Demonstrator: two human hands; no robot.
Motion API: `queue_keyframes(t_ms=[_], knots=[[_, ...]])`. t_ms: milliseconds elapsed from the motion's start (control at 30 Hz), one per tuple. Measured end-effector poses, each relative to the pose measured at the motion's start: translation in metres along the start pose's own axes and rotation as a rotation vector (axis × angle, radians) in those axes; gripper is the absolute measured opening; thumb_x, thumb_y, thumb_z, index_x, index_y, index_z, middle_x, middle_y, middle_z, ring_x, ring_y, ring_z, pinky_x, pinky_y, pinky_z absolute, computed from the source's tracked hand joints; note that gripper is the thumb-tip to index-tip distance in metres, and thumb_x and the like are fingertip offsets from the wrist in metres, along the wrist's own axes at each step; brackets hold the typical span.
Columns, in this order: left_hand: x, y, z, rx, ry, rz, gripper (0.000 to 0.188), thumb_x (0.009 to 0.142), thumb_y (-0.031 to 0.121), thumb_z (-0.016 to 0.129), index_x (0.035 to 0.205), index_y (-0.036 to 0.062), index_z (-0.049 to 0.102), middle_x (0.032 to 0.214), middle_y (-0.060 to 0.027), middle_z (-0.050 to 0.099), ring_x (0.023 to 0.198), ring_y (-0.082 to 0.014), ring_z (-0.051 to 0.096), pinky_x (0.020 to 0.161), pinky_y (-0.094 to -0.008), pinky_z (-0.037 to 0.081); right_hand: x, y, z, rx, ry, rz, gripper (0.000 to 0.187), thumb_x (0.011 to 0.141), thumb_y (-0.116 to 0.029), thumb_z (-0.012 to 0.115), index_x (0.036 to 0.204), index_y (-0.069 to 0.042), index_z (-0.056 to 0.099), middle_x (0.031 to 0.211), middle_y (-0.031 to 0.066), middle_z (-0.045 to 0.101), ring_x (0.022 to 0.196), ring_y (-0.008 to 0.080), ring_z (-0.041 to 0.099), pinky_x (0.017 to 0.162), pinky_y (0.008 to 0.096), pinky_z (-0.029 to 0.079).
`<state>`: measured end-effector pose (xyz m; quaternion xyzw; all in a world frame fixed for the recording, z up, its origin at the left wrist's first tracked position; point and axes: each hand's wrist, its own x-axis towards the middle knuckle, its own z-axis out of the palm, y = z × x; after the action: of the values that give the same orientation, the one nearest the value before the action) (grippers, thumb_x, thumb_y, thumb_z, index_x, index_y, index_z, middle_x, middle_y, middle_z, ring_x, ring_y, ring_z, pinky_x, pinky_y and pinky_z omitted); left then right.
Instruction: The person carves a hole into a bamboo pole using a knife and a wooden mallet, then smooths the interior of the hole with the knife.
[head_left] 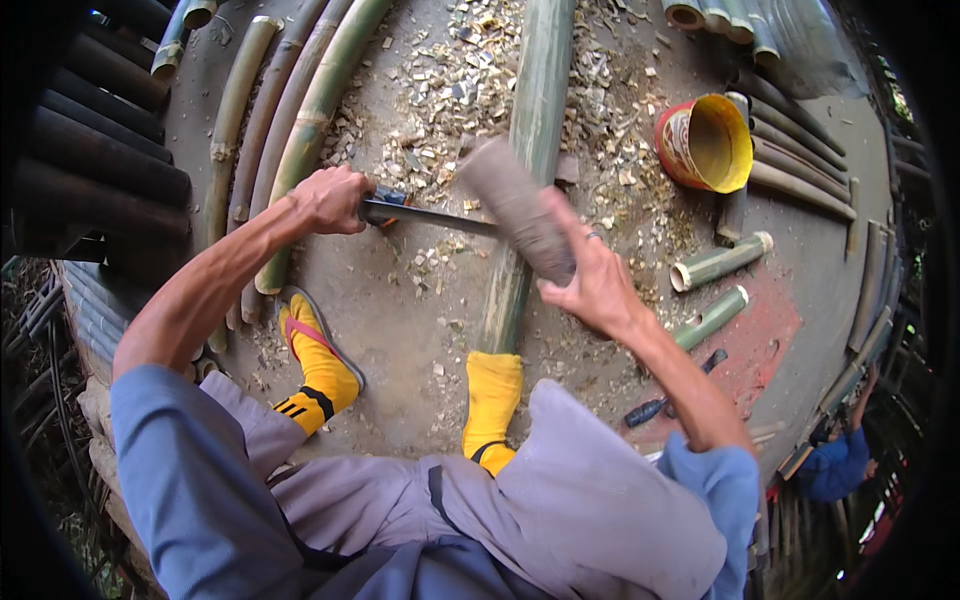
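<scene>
The left hand (330, 200) at ten o'clock is closed around the handle of a knife (425, 216), whose blade lies flat across to the long bamboo pole (530, 150) running from twelve o'clock down to the centre. The right hand (590, 275), just right of centre, grips a blurred wooden club (520, 210) raised above the blade. A foot in a yellow sock (492, 395) rests on the pole's near end, with wood chips (450, 90) scattered around and a yellow bucket (705, 143) at two o'clock

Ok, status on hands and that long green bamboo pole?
Left hand grips knife, blade at long green bamboo pole. Right hand holds blurred wooden club over blade. Right foot on pole.
</scene>
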<state>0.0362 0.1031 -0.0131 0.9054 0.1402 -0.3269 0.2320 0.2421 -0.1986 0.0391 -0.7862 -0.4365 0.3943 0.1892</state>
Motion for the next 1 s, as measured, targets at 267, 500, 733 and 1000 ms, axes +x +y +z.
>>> queue_keyframes(t_ms=[267, 500, 733, 1000], knots=[[0.005, -0.015, -0.003, -0.183, -0.14, 0.103, 0.031, 0.057, 0.013, 0.067, 0.085, -0.0014, 0.067, 0.06, -0.0145, 0.06, 0.054, -0.0276, 0.059, 0.056, -0.0375, 0.049, -0.007, 0.003, 0.012, 0.272, 0.33, -0.331, 0.103, 0.068, -0.015, 0.071, 0.151, -0.029, 0.012, 0.113, 0.0257, 0.055, 0.086, 0.0371, 0.065, 0.078, 0.0439, 0.054], [-0.008, -0.008, 0.015, -0.094, -0.062, -0.109, 0.043, 0.06, 0.017, 0.068, 0.101, 0.0034, 0.068, 0.065, -0.0129, 0.065, 0.057, -0.0231, 0.062, 0.057, -0.0376, 0.053, -0.022, 0.014, 0.004, 0.163, 0.104, -0.077, 0.104, 0.066, -0.01, 0.071, 0.15, -0.027, 0.013, 0.125, 0.0265, 0.051, 0.104, 0.0421, 0.059, 0.095, 0.0459, 0.05], [-0.065, 0.038, 0.069, 0.197, 0.638, 0.495, 0.018, 0.066, 0.008, 0.065, 0.069, 0.0109, 0.047, 0.06, -0.0059, 0.051, 0.054, -0.0212, 0.054, 0.053, -0.0368, 0.044, -0.064, 0.034, 0.005, 0.356, 0.412, 0.076, 0.106, 0.063, -0.011, 0.069, 0.151, -0.019, 0.012, 0.141, 0.0251, 0.039, 0.122, 0.0378, 0.05, 0.104, 0.0425, 0.042], [-0.061, 0.039, 0.082, 0.197, 0.649, 0.243, 0.026, 0.065, 0.01, 0.068, 0.084, 0.0076, 0.05, 0.077, -0.009, 0.055, 0.076, -0.027, 0.058, 0.074, -0.04, 0.047, -0.116, 0.024, 0.04, 0.345, 0.363, 0.223, 0.111, 0.066, -0.015, 0.077, 0.151, -0.012, 0.006, 0.14, 0.0286, 0.04, 0.124, 0.0392, 0.048, 0.106, 0.0431, 0.038]])
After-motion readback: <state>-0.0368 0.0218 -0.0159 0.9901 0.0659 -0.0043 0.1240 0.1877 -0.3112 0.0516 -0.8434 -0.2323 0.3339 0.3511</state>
